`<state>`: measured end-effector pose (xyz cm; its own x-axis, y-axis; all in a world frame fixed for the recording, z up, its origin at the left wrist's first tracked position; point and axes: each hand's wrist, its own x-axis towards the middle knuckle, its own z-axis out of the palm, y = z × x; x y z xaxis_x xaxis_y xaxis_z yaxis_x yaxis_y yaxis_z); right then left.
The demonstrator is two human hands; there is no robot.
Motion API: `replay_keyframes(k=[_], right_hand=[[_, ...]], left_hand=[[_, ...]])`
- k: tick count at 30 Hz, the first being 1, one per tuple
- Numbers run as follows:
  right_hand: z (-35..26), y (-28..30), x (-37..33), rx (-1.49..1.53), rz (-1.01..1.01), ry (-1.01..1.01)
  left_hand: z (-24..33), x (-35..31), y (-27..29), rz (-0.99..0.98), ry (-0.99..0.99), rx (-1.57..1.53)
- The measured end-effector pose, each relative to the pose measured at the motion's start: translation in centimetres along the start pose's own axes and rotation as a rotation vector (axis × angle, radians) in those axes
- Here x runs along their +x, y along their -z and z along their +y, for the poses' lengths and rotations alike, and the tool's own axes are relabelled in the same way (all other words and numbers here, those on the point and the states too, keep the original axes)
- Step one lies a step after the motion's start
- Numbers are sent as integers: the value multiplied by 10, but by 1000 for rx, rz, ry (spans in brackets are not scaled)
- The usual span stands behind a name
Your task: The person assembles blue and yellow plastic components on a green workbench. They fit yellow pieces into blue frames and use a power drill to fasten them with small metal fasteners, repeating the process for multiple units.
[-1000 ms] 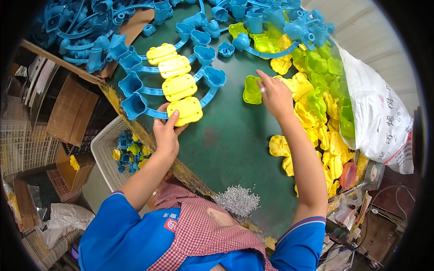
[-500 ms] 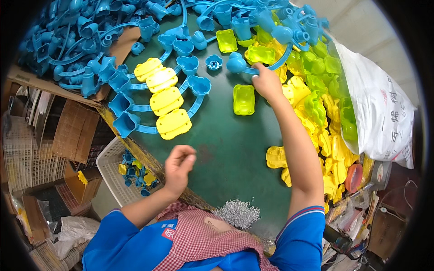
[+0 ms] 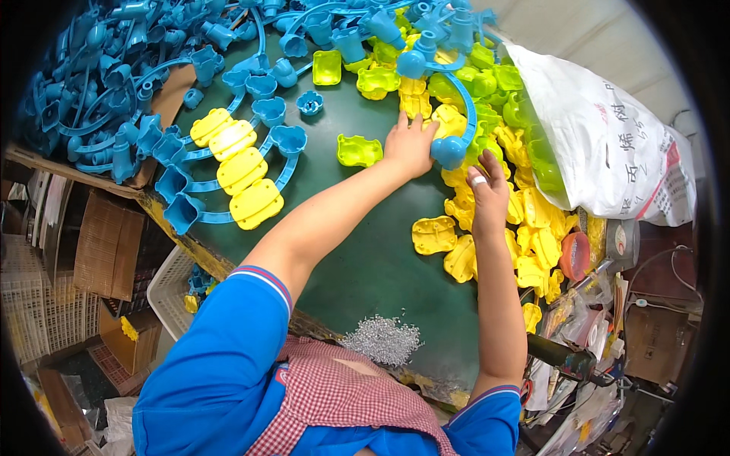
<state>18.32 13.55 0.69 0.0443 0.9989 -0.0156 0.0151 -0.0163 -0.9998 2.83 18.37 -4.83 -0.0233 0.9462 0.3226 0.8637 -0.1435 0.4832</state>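
Observation:
My left hand [image 3: 411, 147] reaches across the green table with its fingers spread, the tips at the yellow plastic pieces [image 3: 414, 99]. To its right, my right hand [image 3: 490, 194] is raised with its fingers apart, and a white band circles one digit. Between and above the hands curves a blue plastic arc piece [image 3: 468, 106] with a round knob at its lower end; neither hand appears to grip it. A lime green shell piece [image 3: 359, 151] lies left of my left wrist. Farther left, yellow covers [image 3: 242, 170] sit in a row across blue arc pieces [image 3: 287, 172].
Blue parts [image 3: 114, 83] are heaped at the far left. Yellow pieces [image 3: 540, 243] and green shells pile up on the right, beside a white sack [image 3: 601, 129]. Small silver screws [image 3: 382, 340] lie near the front edge. A white basket [image 3: 169, 296] stands below the table's left edge.
My left hand has swung from the near left to the far yellow pieces. My right hand has left the blue arc and drawn back. The green shell has turned, and the view has shifted.

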Motion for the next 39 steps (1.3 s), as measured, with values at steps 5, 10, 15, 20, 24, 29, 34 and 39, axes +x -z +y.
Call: replay_keyframes(k=[5,10,15,20,24,29,34,39], right_hand=[[27,-16,42,-499,41,50],[14,-40,68,-533,225,-196],[8,-12,58,-296,130,-49],[0,51,-26,17,251,-84],[-6,59,-81,150,412,96],[-1,66,-90,195,323,45],[-16,58,-102,-924,332,806],[-4,63,-122,-1037,381,503]], left_hand=[[-9,-38,8,-145,-159,0],[-11,-75,28,-200,-288,15],[-11,-128,56,-236,-364,119],[-13,-185,86,-284,-360,-59],[-24,-202,102,-287,-181,-254],[-15,-182,85,-201,611,-1360],[5,-179,113,-346,797,-1622],[18,-188,127,-242,691,-1534]])
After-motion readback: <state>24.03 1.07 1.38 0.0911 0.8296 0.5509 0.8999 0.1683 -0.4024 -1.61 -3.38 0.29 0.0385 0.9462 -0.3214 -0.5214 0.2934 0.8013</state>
